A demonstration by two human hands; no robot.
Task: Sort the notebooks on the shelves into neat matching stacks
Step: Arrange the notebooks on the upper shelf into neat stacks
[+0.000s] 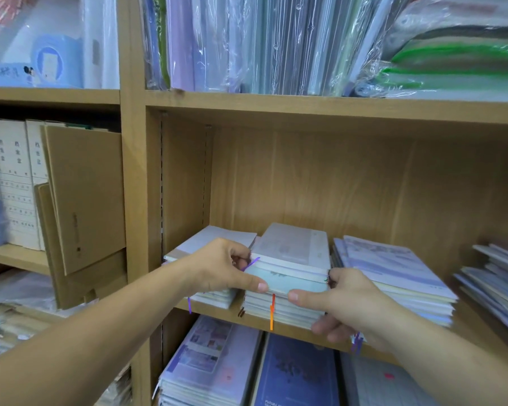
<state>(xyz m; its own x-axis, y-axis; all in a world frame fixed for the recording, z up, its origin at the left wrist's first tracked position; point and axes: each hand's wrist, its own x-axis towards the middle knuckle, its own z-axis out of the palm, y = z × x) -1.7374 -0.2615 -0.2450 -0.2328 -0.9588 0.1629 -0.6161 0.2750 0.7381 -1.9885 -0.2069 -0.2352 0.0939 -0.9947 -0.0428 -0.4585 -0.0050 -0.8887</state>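
Observation:
A stack of small notebooks (291, 259) with coloured ribbon markers sits on the middle wooden shelf (247, 316). My left hand (223, 268) grips its left side, thumb across the pale blue front cover and fingers curled behind. My right hand (343, 303) grips the right side, thumb on the front edge and fingers under the bottom notebooks. A lower stack of white notebooks (211, 244) lies just to the left, partly hidden by my left hand. A wider stack of lilac-covered notebooks (393, 273) lies to the right.
More notebooks (496, 276) lie at the far right of the shelf. Below are lilac (211, 361) and dark blue (296, 373) notebook piles. Plastic-wrapped folders (261, 45) fill the shelf above. Cardboard folders (82, 194) and white binders (15, 183) stand in the left bay.

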